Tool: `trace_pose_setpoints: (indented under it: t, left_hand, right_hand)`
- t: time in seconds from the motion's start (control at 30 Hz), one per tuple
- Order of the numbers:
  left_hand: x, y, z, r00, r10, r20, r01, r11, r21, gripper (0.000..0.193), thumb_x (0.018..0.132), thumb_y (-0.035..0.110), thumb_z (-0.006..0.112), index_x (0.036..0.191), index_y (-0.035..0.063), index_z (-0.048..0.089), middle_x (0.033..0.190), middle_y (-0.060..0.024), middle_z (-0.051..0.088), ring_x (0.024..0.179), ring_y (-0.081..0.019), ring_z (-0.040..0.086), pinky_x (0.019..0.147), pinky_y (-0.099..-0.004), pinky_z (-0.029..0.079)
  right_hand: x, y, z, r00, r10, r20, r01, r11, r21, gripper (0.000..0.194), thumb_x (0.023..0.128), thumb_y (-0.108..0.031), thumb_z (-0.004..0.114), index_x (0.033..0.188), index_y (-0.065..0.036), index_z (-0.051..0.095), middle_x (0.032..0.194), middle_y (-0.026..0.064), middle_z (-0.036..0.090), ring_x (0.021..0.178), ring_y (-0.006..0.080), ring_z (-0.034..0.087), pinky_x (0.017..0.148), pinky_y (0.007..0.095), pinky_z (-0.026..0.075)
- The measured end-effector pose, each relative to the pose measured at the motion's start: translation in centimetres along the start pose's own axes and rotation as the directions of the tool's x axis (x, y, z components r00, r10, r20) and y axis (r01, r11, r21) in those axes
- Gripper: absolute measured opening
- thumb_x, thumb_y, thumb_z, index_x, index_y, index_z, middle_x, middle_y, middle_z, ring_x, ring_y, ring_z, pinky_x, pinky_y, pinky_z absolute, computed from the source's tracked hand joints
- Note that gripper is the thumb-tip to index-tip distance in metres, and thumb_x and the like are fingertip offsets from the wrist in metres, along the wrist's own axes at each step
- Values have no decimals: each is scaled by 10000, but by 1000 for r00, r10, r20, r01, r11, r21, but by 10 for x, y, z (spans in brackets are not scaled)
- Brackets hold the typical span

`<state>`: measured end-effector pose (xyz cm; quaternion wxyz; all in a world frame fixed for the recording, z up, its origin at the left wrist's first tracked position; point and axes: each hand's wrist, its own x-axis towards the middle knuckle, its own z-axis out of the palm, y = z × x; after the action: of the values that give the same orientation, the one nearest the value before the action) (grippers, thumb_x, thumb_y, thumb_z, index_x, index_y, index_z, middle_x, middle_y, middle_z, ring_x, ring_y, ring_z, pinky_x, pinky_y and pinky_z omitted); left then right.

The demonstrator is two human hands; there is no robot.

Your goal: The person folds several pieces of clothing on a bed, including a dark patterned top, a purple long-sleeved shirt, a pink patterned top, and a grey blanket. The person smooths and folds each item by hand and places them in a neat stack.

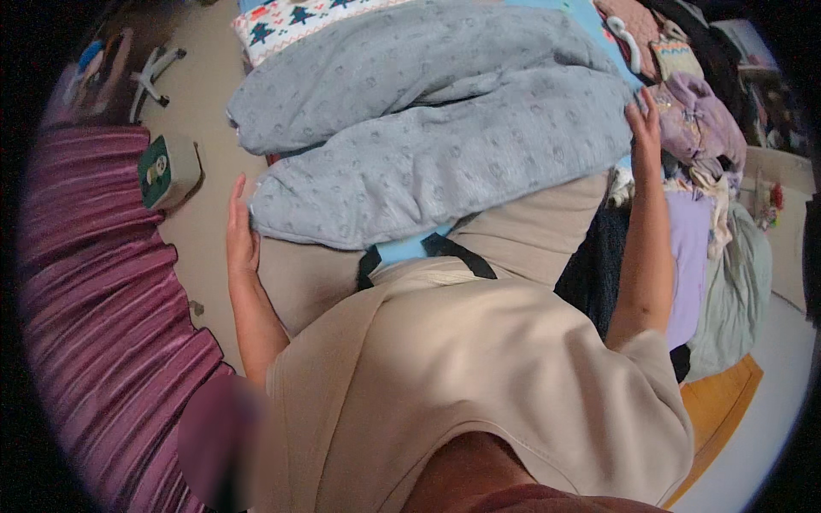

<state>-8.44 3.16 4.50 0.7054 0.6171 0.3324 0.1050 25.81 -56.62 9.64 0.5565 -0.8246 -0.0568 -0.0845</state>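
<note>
Grey plush trousers [436,173] with a small embossed pattern lie flat across my lap and the bed in front of me. Their two legs point to the left, with a dark gap between them. My left hand [242,234] is upright with straight fingers against the hem of the nearer leg. At the other end, my right hand [645,131] rests along the right edge of the trousers with its fingers extended. Neither hand appears to grip the cloth. White fabric with a printed tree pattern [288,25] shows beyond the trousers.
To the right is a pile of clothes, including a mauve garment [699,122], folded lilac cloth [687,256] and a pale green garment [737,288]. A bin with a green lid [156,172] stands on the floor at left, near a purple pleated curtain [102,256] and a chair base [154,74].
</note>
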Motion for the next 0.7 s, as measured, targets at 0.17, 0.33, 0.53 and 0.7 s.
trace_pose_setpoints:
  t: [0.17, 0.33, 0.53, 0.7]
  left_hand:
    - [3, 6, 1, 951, -6, 308, -188, 782, 594, 605, 917, 123, 620, 1480, 111, 400, 1440, -107, 486, 1306, -259, 478, 1123, -395, 348]
    - [25, 22, -27, 997, 26, -78, -58, 891, -450, 516, 954, 103, 533, 1454, 75, 412, 1394, -166, 524, 1282, -322, 507, 1096, -500, 395]
    - [103, -13, -30, 914, -403, -42, 276, 694, -665, 454, 1032, 308, 484, 1339, -25, 516, 1376, -179, 549, 1266, -347, 515, 1098, -488, 387]
    - [120, -38, -14, 919, -395, -8, 297, 704, -646, 417, 1031, 298, 489, 1317, 1, 553, 1360, -129, 576, 1258, -297, 532, 1083, -440, 413]
  right_hand:
    - [-21, -8, 19, 994, -109, 31, 112, 980, -162, 490, 786, -54, 719, 1262, -46, 607, 1323, 93, 585, 1206, 217, 549, 1057, 351, 394]
    - [31, -42, -17, 991, 72, -111, -50, 981, 188, 399, 754, -69, 685, 1150, -27, 676, 1073, 115, 680, 961, 185, 632, 865, 302, 493]
    - [118, -24, -1, 956, 273, -106, -221, 910, 351, 264, 810, -159, 716, 1029, -11, 709, 932, 96, 703, 798, 184, 641, 747, 330, 509]
    - [117, 29, 52, 911, 240, -335, -248, 968, 20, 264, 790, -203, 747, 926, 21, 710, 896, 82, 709, 777, 189, 635, 742, 324, 503]
